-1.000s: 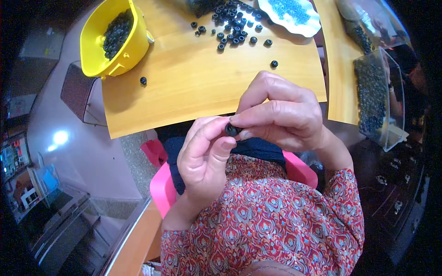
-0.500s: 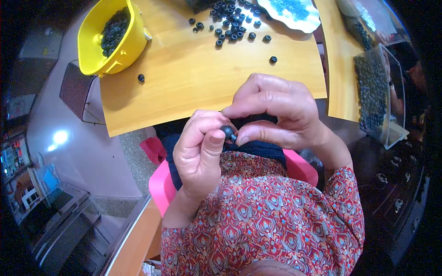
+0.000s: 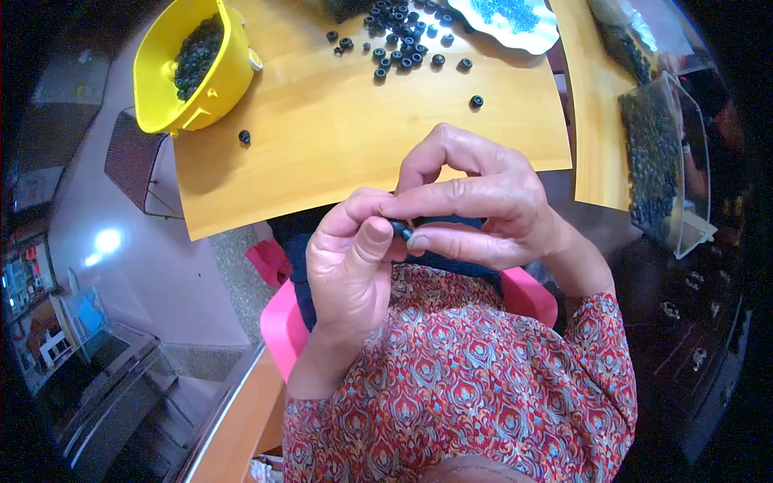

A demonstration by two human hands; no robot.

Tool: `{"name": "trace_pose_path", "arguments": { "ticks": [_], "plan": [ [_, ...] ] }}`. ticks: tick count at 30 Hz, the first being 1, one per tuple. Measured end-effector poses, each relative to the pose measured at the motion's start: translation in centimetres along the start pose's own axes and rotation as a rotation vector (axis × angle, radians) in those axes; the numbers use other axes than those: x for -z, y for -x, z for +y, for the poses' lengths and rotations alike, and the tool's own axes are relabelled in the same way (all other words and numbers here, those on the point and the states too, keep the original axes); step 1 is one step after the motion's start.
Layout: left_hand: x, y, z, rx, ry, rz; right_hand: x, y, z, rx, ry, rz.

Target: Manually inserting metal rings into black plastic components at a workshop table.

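Between both hands, just off the table's near edge, is a small black round part (image 3: 398, 229), partly covered by fingers. My left hand (image 3: 345, 258) is closed round it, with the thumb along its side. My right hand (image 3: 501, 211) pinches at its other end, forefinger above and thumb below. A small dark bluish tip (image 3: 407, 234) shows at the right thumb's end; its kind is too small to make out. Several similar black ring-like parts (image 3: 398, 58) lie loose on the yellow wooden table (image 3: 322, 149).
A yellow plastic tub (image 3: 235, 76) of black parts stands at the far left. At the far right is a white wavy-edged plate (image 3: 541, 40) with tiny blue pieces. A clear box (image 3: 656, 153) of dark parts stands further right. Single parts lie nearer me.
My right forefinger has come over the black part and covers more of it. The right thumb has moved slightly left against its end. The loose parts have stayed put.
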State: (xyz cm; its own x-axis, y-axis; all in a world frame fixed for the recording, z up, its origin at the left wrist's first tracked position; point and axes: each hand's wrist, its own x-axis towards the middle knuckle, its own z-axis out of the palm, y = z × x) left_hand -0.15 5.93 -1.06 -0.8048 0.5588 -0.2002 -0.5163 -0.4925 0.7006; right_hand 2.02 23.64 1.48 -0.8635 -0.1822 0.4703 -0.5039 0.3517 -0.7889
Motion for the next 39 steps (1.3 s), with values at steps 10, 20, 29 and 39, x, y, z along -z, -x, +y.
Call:
{"name": "trace_pose_path", "arguments": {
  "ticks": [10,20,29,39],
  "plan": [
    [-0.6,1.3,0.2,0.142,0.209,-0.100,0.0,0.3,-1.0,0.096,0.010,0.012],
    [-0.9,0.6,0.3,0.235,0.192,0.059,-1.2,0.4,2.2,-0.031,-0.188,-0.007],
    [-0.5,1.1,0.8,0.152,0.127,-0.004,-0.1,0.5,1.6,-0.126,-0.353,-0.046],
    [1.0,1.5,0.6,0.107,0.171,-0.081,-0.7,1.1,0.2,-0.087,-0.164,0.042]
  ]
}}
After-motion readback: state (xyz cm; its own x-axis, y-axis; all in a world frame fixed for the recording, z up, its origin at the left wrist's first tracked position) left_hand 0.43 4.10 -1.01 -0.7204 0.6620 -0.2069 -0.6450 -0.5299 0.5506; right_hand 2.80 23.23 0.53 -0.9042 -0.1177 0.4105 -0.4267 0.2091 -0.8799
